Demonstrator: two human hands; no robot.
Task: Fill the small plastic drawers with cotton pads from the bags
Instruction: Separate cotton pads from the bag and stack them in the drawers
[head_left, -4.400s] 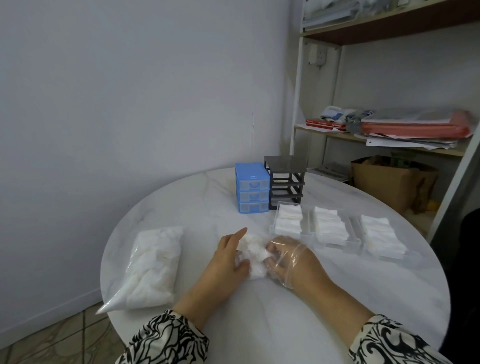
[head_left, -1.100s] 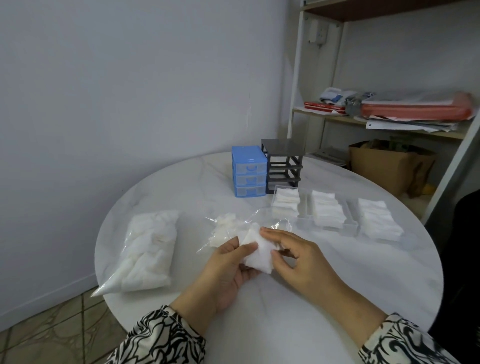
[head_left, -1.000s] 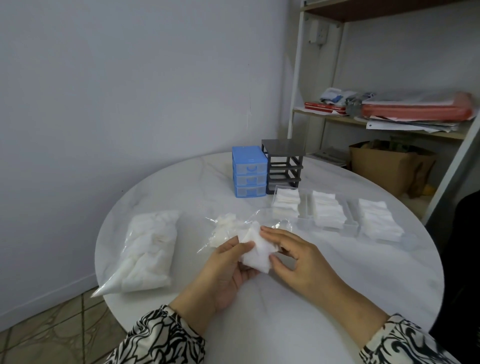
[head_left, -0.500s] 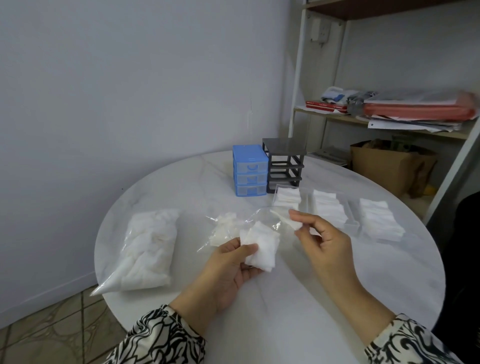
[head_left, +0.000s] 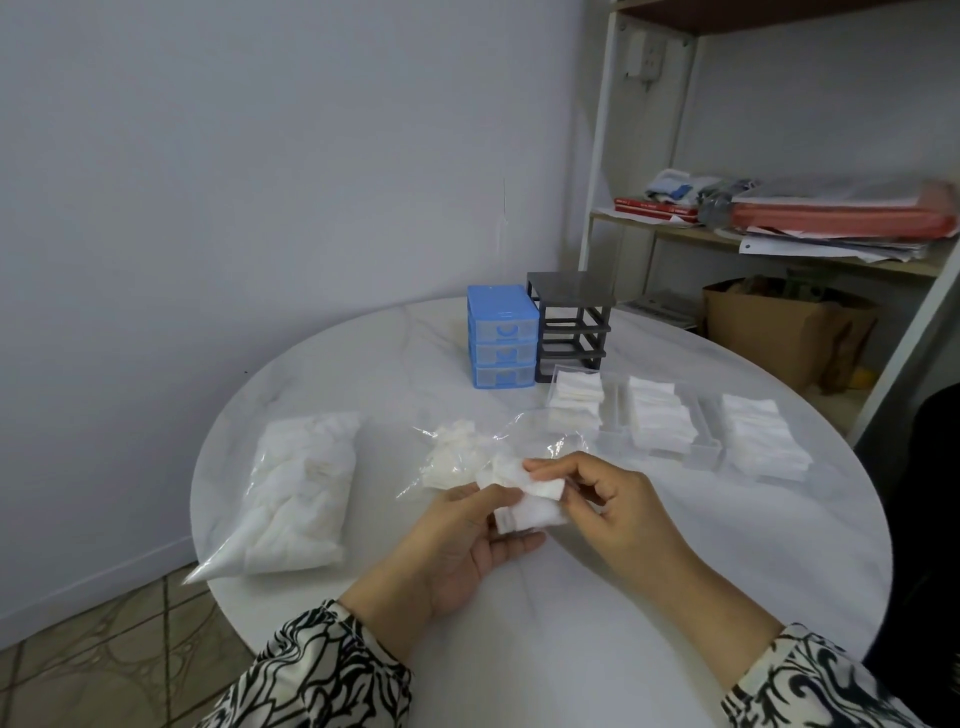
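My left hand (head_left: 462, 545) holds a small stack of white cotton pads (head_left: 524, 506) above the table's near middle. My right hand (head_left: 610, 506) pinches the top pad of that stack at its right edge. Just behind my hands lies an opened clear bag (head_left: 467, 452) with a few pads left in it. Three clear plastic drawers (head_left: 608, 431) lie in a row at the right, each packed with white pads. A full bag of pads (head_left: 298, 491) lies at the left. The blue drawer cabinet (head_left: 501, 343) and the empty dark grey frame (head_left: 569, 319) stand at the back.
The round white marble table (head_left: 571, 623) ends close to the wall on the left and drops to a tiled floor. A shelving unit (head_left: 779, 228) with papers and a cardboard box stands behind the table at the right.
My right hand had lifted away from the stack half a second ago; it has come back down and now pinches the top pad. The left hand keeps holding the stack.
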